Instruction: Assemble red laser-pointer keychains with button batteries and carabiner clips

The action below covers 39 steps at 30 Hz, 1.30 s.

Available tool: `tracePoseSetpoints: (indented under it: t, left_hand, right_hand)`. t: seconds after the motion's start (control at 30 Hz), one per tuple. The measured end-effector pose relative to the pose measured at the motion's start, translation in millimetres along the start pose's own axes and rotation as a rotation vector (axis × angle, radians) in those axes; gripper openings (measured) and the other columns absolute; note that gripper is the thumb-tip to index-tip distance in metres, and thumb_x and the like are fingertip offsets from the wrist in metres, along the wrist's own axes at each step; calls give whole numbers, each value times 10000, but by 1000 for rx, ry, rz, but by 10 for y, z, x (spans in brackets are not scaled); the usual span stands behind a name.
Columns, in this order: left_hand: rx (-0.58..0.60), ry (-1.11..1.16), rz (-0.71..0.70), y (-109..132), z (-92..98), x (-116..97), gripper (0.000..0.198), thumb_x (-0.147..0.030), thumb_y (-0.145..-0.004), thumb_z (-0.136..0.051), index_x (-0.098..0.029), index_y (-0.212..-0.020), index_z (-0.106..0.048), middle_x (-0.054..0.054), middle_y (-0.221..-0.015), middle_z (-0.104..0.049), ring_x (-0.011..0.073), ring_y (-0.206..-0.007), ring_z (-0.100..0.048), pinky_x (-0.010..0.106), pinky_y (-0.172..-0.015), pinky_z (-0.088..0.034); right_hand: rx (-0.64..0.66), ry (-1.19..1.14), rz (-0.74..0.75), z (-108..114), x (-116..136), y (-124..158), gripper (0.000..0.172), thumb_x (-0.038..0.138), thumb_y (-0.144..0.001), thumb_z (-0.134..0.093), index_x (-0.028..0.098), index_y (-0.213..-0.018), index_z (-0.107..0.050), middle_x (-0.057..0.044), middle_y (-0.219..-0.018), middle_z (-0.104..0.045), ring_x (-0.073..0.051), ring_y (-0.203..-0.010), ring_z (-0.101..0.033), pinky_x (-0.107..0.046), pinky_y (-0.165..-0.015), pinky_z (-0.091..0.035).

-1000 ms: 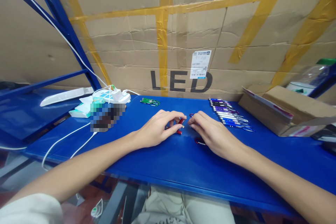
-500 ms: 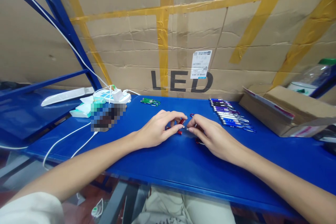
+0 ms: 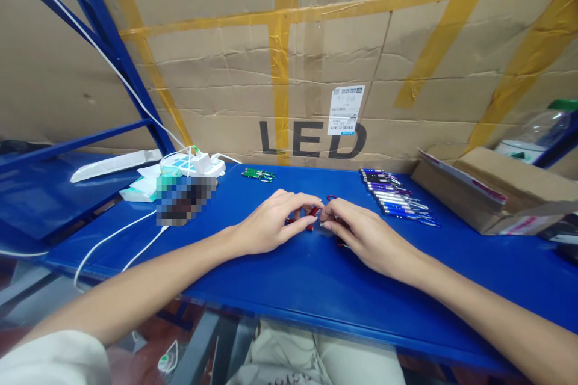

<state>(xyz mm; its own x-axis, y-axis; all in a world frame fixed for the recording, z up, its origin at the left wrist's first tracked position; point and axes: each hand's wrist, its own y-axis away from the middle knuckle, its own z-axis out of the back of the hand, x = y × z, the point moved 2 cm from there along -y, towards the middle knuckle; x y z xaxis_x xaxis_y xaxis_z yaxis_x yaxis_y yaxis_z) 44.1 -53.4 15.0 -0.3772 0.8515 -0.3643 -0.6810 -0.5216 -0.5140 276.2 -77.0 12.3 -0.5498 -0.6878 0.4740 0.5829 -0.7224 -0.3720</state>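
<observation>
My left hand point(image 3: 275, 222) is closed on a small red metal tube point(image 3: 313, 212), pinched between thumb and fingers over the blue table point(image 3: 316, 301). Close against its fingertips is my right hand point(image 3: 354, 225), pinching something too small to make out. Another red piece point(image 3: 310, 227) lies under my left hand, mostly hidden. A red clip point(image 3: 332, 197) shows just behind my right hand, and part of another dark and red clip point(image 3: 342, 243) sticks out beneath it.
Green carabiner pieces point(image 3: 259, 175) lie at the back. A row of blue, purple and silver tubes with clips point(image 3: 392, 195) is at right, beside an open cardboard box point(image 3: 492, 192). Left are a power strip point(image 3: 212, 166), cables and a tissue pack point(image 3: 139, 188).
My right fingertips have moved slightly left and now meet the left fingertips at the red tube. The left hand has hardly moved.
</observation>
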Motion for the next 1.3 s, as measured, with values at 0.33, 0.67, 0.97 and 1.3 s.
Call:
tracePoseSetpoints:
  t: [0.33,0.67,0.97,1.3]
  left_hand:
    - [20,-17,-2,-8,12,-19,290,-317,-1124,-573,-247,-1403,-613,49,-1170,-784,198,-1006,-719,361,-1003,-484]
    - [30,-14,-19,2,7,0,301,-299,-1124,-583,-250,-1420,-595,35,-1147,-778,194,-1011,-714,346,-994,-473]
    - [43,-3,-5,3,22,-21,331,-292,-1128,-581,-272,-1457,-559,38,-1226,-761,191,-1053,-710,348,-1017,-468]
    - [63,-14,5,9,-3,9,339,-317,-1133,-572,-256,-1466,-560,39,-1141,-765,200,-1008,-707,359,-1005,-467]
  right_hand:
    - [4,9,18,10,14,-3,146,241,-1127,-470,256,-1027,-576,-61,-1038,-710,-235,-968,-693,-358,-838,-548]
    - [-9,8,10,-6,-15,-1,160,237,-1132,-456,253,-1033,-581,-65,-1055,-699,-229,-962,-684,-366,-862,-549]
    - [-5,11,12,-8,-10,-3,146,239,-1134,-471,253,-1032,-574,-61,-1051,-693,-230,-962,-680,-364,-862,-544]
    - [26,47,34,-37,-39,13,124,223,-1139,-492,245,-1038,-561,-52,-1035,-689,-233,-949,-679,-353,-845,-523]
